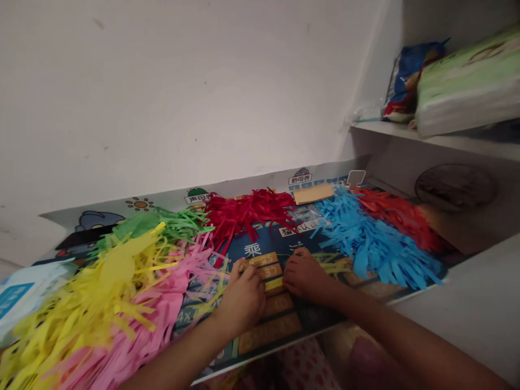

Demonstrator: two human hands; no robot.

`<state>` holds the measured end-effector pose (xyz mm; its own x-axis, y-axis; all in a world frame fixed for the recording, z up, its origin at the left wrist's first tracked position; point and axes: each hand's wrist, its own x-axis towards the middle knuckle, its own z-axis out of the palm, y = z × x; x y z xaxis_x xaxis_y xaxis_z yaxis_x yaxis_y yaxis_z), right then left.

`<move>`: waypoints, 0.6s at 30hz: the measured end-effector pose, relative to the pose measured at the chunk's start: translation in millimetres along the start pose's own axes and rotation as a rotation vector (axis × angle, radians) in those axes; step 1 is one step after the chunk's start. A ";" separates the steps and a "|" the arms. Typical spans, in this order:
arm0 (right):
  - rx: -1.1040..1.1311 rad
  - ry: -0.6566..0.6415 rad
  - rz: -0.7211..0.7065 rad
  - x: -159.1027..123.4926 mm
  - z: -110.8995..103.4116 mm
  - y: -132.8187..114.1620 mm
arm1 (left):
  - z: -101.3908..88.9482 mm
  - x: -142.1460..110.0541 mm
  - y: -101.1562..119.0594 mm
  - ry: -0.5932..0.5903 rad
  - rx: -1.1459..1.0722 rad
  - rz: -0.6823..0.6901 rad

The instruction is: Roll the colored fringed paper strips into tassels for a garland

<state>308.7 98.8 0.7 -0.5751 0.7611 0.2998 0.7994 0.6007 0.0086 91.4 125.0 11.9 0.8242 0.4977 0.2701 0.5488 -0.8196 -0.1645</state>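
My left hand (242, 297) and my right hand (303, 275) lie close together on a dark blue printed mat (280, 325), fingers curled and pinching a thin yellow paper strip (273, 283) between them. Heaps of cut paper strips surround them: yellow (85, 303) and pink (162, 309) at the left, green (170, 223) behind those, red (247, 212) at the middle back, blue (369, 238) and orange-red (396, 214) at the right.
A white wall rises behind the mat. A shelf (447, 142) at the right holds a blue packet (410, 76) and a green-white pack (467, 86). A round dark lid (455, 187) sits under it. A tan card (312, 193) and a black flat object (81, 237) lie on the mat's back edge.
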 end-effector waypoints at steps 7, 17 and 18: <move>0.090 -0.002 0.025 -7.4 9.1 -2.6 | 7.6 -19.8 -5.5 0.122 -0.029 -0.068; 0.325 0.017 0.217 -22.6 11.7 25.2 | 2.1 -24.4 -5.2 0.254 -0.255 -0.221; 0.331 0.020 0.211 -21.9 11.1 24.5 | 4.4 -22.8 -3.6 0.297 -0.226 -0.218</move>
<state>339.0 99.6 -16.3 -0.3982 0.8733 0.2806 0.7985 0.4806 -0.3627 71.3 117.8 2.1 0.5984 0.5896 0.5424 0.6339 -0.7625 0.1294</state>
